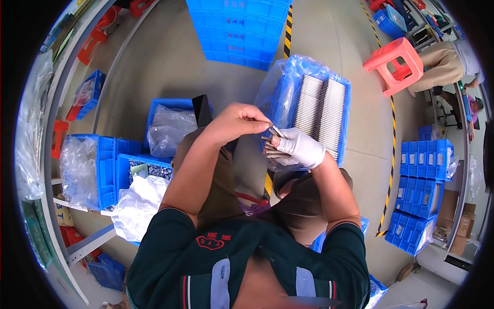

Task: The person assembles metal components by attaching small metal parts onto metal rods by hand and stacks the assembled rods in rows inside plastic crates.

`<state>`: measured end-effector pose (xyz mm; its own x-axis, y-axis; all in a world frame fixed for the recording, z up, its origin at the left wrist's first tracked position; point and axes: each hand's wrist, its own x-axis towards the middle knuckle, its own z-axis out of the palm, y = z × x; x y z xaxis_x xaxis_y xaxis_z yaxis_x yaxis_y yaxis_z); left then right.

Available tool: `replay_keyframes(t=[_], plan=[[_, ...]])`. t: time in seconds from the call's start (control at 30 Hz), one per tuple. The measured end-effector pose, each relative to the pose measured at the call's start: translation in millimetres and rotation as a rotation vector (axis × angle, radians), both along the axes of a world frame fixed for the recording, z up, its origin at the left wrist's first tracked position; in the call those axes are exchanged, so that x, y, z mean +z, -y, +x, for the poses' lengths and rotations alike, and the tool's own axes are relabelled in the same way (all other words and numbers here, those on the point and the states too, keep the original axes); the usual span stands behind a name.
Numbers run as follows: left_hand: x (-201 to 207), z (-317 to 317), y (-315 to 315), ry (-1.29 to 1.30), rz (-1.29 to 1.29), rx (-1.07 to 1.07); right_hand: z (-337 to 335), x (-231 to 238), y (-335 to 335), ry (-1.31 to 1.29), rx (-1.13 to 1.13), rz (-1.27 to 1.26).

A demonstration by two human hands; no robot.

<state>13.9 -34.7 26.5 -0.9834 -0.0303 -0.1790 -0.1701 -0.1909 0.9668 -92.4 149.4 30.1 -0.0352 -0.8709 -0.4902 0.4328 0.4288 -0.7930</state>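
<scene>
My bare left hand (pixel 237 123) is closed in a pinch at the tip of one of several thin metal strips (pixel 278 132). The rest of these strips fan out from my right hand (pixel 302 148), which wears a white glove and is closed around them. Both hands meet above my lap. Just beyond them stands a blue crate (pixel 346 110) lined with clear plastic. Inside it, two long rows of thin silver plates (pixel 312 103) stand packed on edge. Whether the strips in my hands match those plates, I cannot tell.
To my left are a blue bin of small metal parts (pixel 158 171), a white plastic bag (pixel 139 203) and a bin with bagged parts (pixel 170 129). Stacked blue crates (pixel 239 31) rise ahead. A red stool (pixel 396 64) and a person (pixel 442 64) are at right.
</scene>
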Motion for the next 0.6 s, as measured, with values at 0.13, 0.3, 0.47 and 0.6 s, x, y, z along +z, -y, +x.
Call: replay_keyframes(t=[0.13, 0.3, 0.47, 0.6], plan=[[-4.6, -1.1, -1.9, -0.081, -0.021, -0.009, 3.0, -3.9, 1.9, -0.049, -0.007, 0.019], [-5.4, -3.3, -3.7, -0.164, -0.043, -0.02, 2.4, 3.5, 4.3, -0.097, 0.035, 0.008], [-9.9, -7.4, -3.1, -0.207, -0.15, -0.045, 3.7, -8.5, 3.9, -0.162, -0.02, 0.011], [-13.4, -7.5, -6.6, -0.225, -0.143, -0.02, 7.7, -8.9, 4.1, -0.167, -0.089, -0.029]])
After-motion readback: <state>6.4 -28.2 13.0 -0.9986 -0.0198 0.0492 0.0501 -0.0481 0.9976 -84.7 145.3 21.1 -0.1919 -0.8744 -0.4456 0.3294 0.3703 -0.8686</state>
